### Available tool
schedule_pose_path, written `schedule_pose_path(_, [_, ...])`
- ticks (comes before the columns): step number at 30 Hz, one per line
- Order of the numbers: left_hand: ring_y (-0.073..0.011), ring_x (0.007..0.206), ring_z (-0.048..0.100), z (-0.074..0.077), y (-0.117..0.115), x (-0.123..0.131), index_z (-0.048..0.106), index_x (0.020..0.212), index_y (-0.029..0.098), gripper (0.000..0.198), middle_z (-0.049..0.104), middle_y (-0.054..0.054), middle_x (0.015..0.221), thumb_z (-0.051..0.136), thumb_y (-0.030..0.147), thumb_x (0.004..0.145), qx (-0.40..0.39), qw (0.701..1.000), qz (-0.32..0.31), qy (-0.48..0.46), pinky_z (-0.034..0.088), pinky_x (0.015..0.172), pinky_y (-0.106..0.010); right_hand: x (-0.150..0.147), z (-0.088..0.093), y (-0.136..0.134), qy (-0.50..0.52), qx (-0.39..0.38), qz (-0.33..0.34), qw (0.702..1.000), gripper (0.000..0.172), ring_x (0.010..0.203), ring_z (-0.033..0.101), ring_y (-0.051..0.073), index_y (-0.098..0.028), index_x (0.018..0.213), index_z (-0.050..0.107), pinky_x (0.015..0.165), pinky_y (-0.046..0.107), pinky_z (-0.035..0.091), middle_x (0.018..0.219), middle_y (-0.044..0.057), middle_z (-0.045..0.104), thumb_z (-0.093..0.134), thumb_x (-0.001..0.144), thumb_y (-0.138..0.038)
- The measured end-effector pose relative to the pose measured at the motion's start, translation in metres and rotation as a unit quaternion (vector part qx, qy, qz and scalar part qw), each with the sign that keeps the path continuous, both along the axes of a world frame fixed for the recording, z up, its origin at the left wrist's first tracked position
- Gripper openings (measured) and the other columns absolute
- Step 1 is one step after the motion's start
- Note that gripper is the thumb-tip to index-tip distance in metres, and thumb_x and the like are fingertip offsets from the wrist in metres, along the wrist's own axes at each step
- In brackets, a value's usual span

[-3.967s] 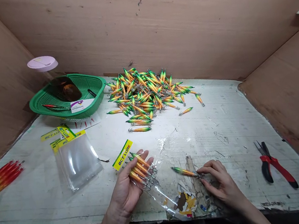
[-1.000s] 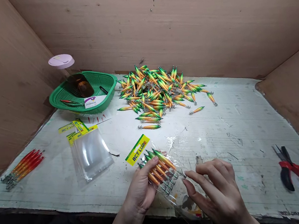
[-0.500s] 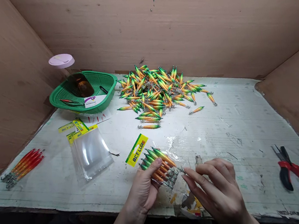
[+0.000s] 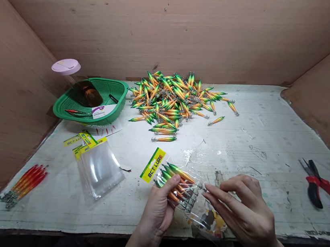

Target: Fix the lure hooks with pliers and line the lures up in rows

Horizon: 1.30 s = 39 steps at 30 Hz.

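A clear bag (image 4: 198, 218) with a yellow header (image 4: 153, 165) is held above the near part of the table (image 4: 270, 138) by the left hand (image 4: 160, 207), its thumb pressed across the front. About 5 lures (image 4: 166, 174) are gathered side by side there. By its hooks, the outermost lure (image 4: 184, 174) appears to be pinched between the thumb and index fingertip of the right hand (image 4: 244, 206); whether it is wholly inside cannot be told, so its placing is judged unfinished. Far more is left unbagged: loose lures are heaped in a pile (image 4: 174, 102) near the back wall (image 4: 215, 19), and flat bags (image 4: 102, 168) are laid to the left. The table's near edge is crossed by the left forearm (image 4: 135, 245). Room for moving is offered between pile and hands, and rightward as far as the pliers (image 4: 325, 187).
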<state>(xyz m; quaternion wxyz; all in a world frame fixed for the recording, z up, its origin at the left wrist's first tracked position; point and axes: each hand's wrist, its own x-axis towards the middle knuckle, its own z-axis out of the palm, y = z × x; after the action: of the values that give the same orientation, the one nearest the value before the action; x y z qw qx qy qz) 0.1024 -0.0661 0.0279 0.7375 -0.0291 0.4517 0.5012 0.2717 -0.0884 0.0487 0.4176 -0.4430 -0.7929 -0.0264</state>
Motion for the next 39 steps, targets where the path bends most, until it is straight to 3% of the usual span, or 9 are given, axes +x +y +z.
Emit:
schedule_pose_path(4, [-0.0204, 0.065, 0.074, -0.002, -0.003, 0.000, 0.073, 0.077, 0.010, 0.025, 0.077, -0.007, 0.071, 0.090, 0.012, 0.059, 0.012, 0.999, -0.033, 0.015, 0.061, 0.061, -0.026, 0.002, -0.003, 0.001, 0.021, -0.018, 0.000, 1.000, 0.019, 0.070, 0.050, 0.016, -0.017, 0.094, 0.065, 0.068, 0.036, 0.039, 0.076, 0.002, 0.056, 0.070, 0.085, -0.001])
schedule_pose_path(11, [-0.0164, 0.064, 0.070, -0.007, 0.015, -0.010, 0.071, 0.081, 0.010, 0.039, 0.074, -0.005, 0.073, 0.095, 0.022, 0.053, 0.058, 0.988, -0.115, 0.082, 0.057, 0.062, -0.024, 0.015, -0.010, 0.009, -0.051, -0.077, 0.091, 0.992, 0.017, 0.080, 0.051, 0.019, -0.017, 0.106, 0.066, 0.074, 0.037, 0.039, 0.086, 0.005, 0.058, 0.065, 0.091, -0.008])
schedule_pose_path(15, [-0.0223, 0.073, 0.071, -0.027, 0.036, -0.018, 0.064, 0.094, 0.013, 0.053, 0.073, -0.004, 0.079, 0.095, 0.029, 0.054, 0.104, 0.950, -0.213, 0.202, 0.057, 0.073, -0.035, 0.020, -0.027, 0.013, -0.041, -0.176, 0.064, 0.981, 0.016, 0.083, 0.055, 0.021, -0.021, 0.111, 0.059, 0.073, 0.036, 0.043, 0.090, 0.005, 0.060, 0.062, 0.095, -0.019])
schedule_pose_path(20, [-0.0316, 0.112, 0.065, -0.055, 0.047, -0.026, 0.049, 0.126, 0.018, 0.084, 0.069, -0.011, 0.115, 0.093, 0.025, 0.055, 0.143, 0.895, -0.208, 0.368, 0.049, 0.099, -0.045, 0.021, -0.057, 0.014, -0.036, -0.238, 0.059, 0.969, 0.008, 0.079, 0.059, 0.021, -0.023, 0.100, 0.055, 0.066, 0.032, 0.048, 0.087, 0.005, 0.060, 0.057, 0.095, -0.017])
schedule_pose_path(24, [-0.0367, 0.116, 0.062, -0.053, 0.034, -0.028, 0.023, 0.150, 0.015, 0.098, 0.058, -0.022, 0.133, 0.080, 0.039, 0.074, 0.183, 0.794, -0.215, 0.538, 0.050, 0.097, -0.055, 0.018, -0.071, 0.010, -0.022, -0.259, 0.056, 0.964, 0.011, 0.076, 0.060, 0.021, -0.023, 0.100, 0.054, 0.064, 0.031, 0.050, 0.085, 0.004, 0.060, 0.058, 0.093, -0.015])
schedule_pose_path(27, [-0.0420, 0.136, 0.043, -0.042, 0.016, -0.032, 0.022, 0.152, 0.012, 0.090, 0.041, -0.027, 0.147, 0.071, 0.041, 0.082, 0.238, 0.634, -0.162, 0.718, 0.039, 0.107, -0.062, 0.013, -0.075, 0.007, -0.011, -0.268, 0.048, 0.962, 0.011, 0.075, 0.061, 0.020, -0.023, 0.098, 0.054, 0.063, 0.031, 0.050, 0.083, 0.004, 0.061, 0.060, 0.092, -0.017])
schedule_pose_path(30, [-0.0392, 0.139, 0.036, -0.036, 0.001, -0.040, 0.046, 0.139, 0.018, 0.060, 0.048, -0.019, 0.143, 0.070, 0.027, 0.084, 0.373, 0.499, -0.194, 0.758, 0.040, 0.108, -0.059, 0.003, -0.076, 0.006, 0.004, -0.270, 0.042, 0.962, 0.010, 0.073, 0.060, 0.020, -0.023, 0.094, 0.054, 0.062, 0.030, 0.049, 0.080, 0.002, 0.061, 0.063, 0.091, -0.020])
schedule_pose_path(34, [-0.0312, 0.117, 0.051, -0.041, -0.007, -0.048, 0.062, 0.109, 0.021, 0.035, 0.063, -0.011, 0.119, 0.068, 0.007, 0.079, 0.477, 0.438, -0.250, 0.720, 0.051, 0.093, -0.047, -0.016, -0.078, 0.006, 0.037, -0.272, 0.031, 0.961, 0.017, 0.070, 0.059, 0.018, -0.023, 0.089, 0.051, 0.060, 0.029, 0.048, 0.077, 0.001, 0.059, 0.068, 0.088, -0.026])
schedule_pose_path(39, [-0.0234, 0.089, 0.056, -0.050, 0.000, -0.050, 0.063, 0.088, 0.020, 0.015, 0.066, -0.004, 0.086, 0.063, 0.005, 0.085, 0.501, 0.423, -0.221, 0.722, 0.050, 0.076, -0.037, -0.036, -0.084, 0.009, 0.067, -0.270, 0.012, 0.960, 0.019, 0.068, 0.056, 0.018, -0.023, 0.087, 0.050, 0.058, 0.028, 0.046, 0.076, 0.000, 0.057, 0.068, 0.085, -0.021])
